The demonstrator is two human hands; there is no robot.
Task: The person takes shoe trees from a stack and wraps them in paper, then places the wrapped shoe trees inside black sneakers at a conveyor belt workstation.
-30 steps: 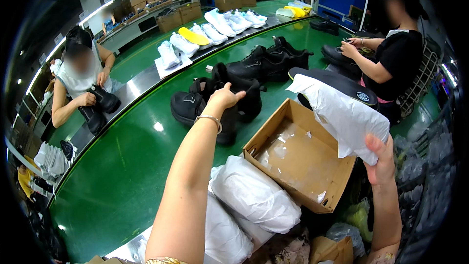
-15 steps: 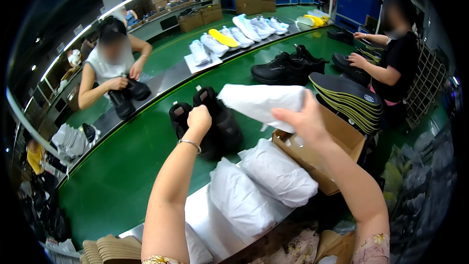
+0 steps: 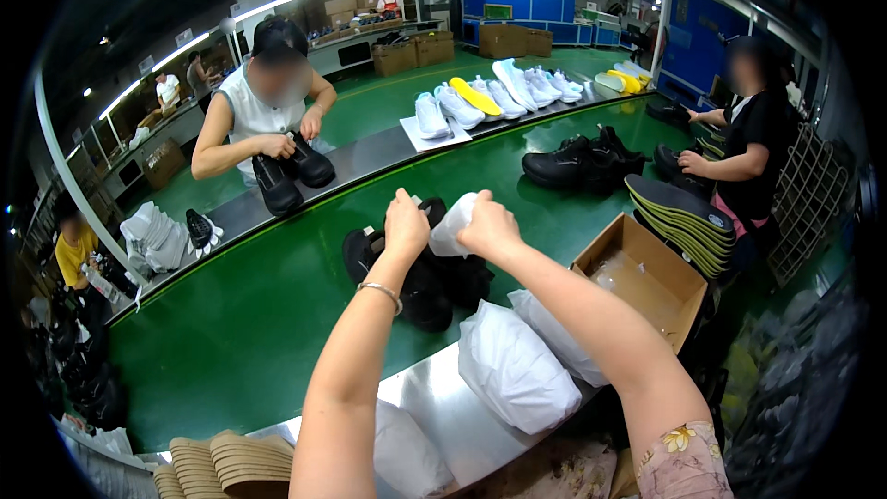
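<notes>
A pair of black shoes (image 3: 427, 300) stands on the green belt in front of me. My left hand (image 3: 407, 224) is closed at the top of the shoes, its fingers gripping the upper edge of one; the exact part is hidden. In my right hand (image 3: 490, 226) is a wad of white paper (image 3: 453, 227), held over the opening of the right shoe. Nearer to me, several white paper-wrapped bundles (image 3: 513, 370) lie along the metal edge (image 3: 434, 383).
An open cardboard box (image 3: 651, 277) stands at the right beside stacked black-and-yellow insoles (image 3: 679, 222). Tan insoles (image 3: 226, 467) are piled near left. Across the belt (image 3: 222, 342), one co-worker (image 3: 277, 111) handles black shoes; another (image 3: 748, 139) works at right. White shoes (image 3: 499, 92) line the far edge.
My right hand has brought the white paper leftward and down to the shoes, and the paper now looks more bunched. My left hand stays at the shoes. The view has shifted.
</notes>
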